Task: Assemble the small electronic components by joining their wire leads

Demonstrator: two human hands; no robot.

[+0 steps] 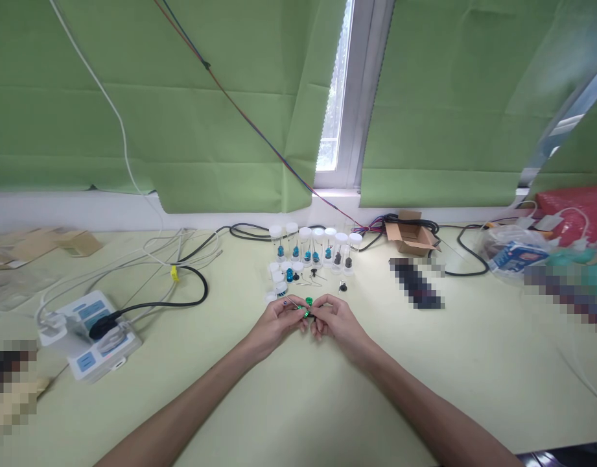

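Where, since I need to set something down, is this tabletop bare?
Between the white boxy power strip and left forearm; between right forearm and the nearest dark pixelated object. Crowded: beyond the hands, where clear white-capped plastic tubes cluster.

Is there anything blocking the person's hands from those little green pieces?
Nothing visible is: the left hand and right hand already have their fingertips at the green pieces. The white-capped clear tubes stand farther back, not in between.
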